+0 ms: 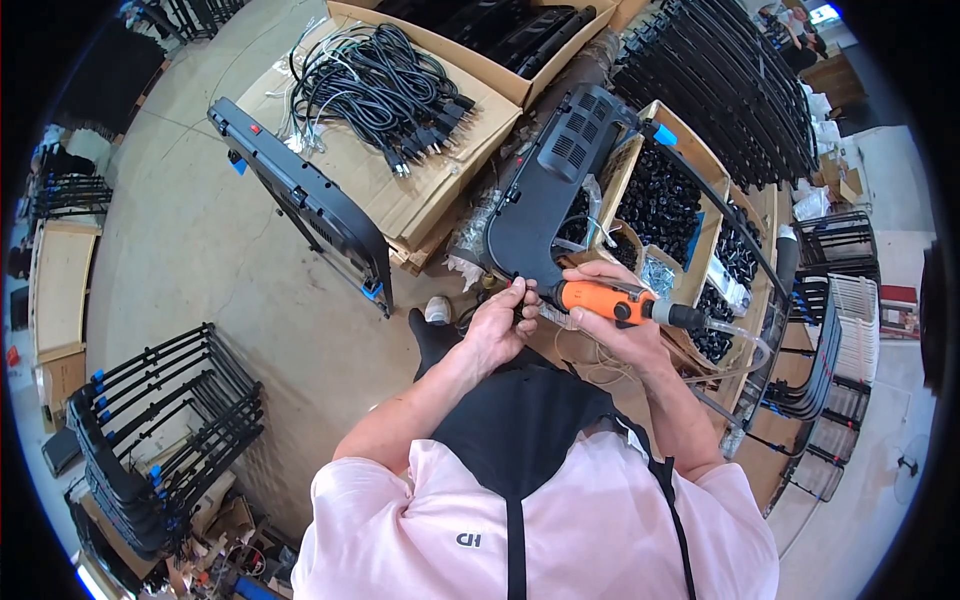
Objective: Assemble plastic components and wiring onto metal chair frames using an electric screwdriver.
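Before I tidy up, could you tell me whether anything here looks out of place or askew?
One thing: the black power cords lie in a loose tangle on flattened cardboard, not in a box. The right hand grips the orange power screwdriver normally.

orange driver (605, 300) against black panel (545, 195)

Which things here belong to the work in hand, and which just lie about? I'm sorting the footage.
In hand: orange power screwdriver in right hand; black plastic housing, steadied by left hand.

Lying about: power cords, black frame panel, stacked frames.
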